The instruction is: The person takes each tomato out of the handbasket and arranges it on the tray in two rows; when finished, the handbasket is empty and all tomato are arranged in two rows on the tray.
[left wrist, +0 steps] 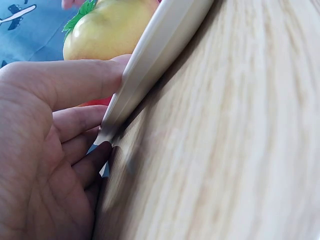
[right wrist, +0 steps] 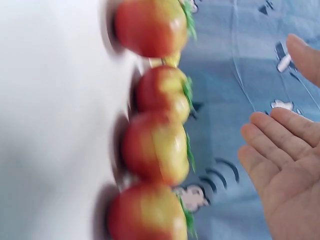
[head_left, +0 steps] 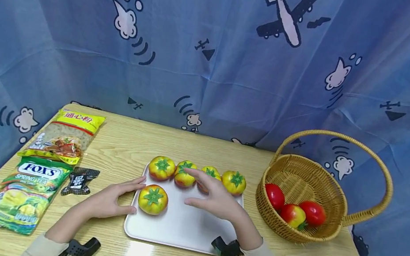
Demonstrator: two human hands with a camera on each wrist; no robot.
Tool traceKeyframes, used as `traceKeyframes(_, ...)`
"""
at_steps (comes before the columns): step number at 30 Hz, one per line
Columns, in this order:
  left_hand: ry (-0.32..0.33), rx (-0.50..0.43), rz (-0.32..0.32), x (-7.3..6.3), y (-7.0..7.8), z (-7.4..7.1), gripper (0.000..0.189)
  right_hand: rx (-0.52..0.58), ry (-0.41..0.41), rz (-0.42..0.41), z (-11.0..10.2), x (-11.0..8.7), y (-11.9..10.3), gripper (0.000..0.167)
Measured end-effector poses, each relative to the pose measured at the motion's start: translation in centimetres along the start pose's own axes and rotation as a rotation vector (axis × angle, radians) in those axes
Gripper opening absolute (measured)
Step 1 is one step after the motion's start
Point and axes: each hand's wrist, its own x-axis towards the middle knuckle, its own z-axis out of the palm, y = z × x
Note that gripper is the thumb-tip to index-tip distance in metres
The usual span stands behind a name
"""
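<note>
A white tray (head_left: 188,232) lies on the table with several yellow-and-red, tomato-like fruits that have green leafy tops. Most stand in a row along its back edge, such as the one at the right end (head_left: 234,182); a single fruit (head_left: 153,199) sits nearer the front left. My left hand (head_left: 111,199) is at the tray's left edge, thumb and index finger spread apart. In the left wrist view its fingertips touch the tray rim (left wrist: 145,65). My right hand (head_left: 213,195) hovers over the tray, fingers loosely extended and holding nothing, palm visible in the right wrist view.
A wicker basket (head_left: 263,202) with a tall handle stands right of the tray, holding two red fruits and a yellow-red one (head_left: 293,215). At left lie a yellow pasta bag (head_left: 67,135), a green FOX'S candy bag (head_left: 19,195) and a small black packet (head_left: 79,181). A blue curtain (head_left: 212,80) hangs behind.
</note>
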Motion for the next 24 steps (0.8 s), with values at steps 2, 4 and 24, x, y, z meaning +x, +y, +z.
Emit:
traceKeyframes(2, -0.002, -0.002, 0.001, 0.0, 0.0, 0.0, 0.067, 0.008, 0.041, -0.008, -0.8, -0.9, 0.4, 0.069)
traceKeyframes(4, -0.002, -0.003, 0.001, 0.0, 0.1, 0.0, 0.067, 0.013, 0.081, -0.011, -1.7, -1.8, 0.9, 0.068)
traceKeyframes(24, -0.005, 0.003, 0.004, 0.1, -0.2, 0.2, 0.067, -0.169, 0.250, 0.211, -12.2, -10.8, 5.0, 0.065)
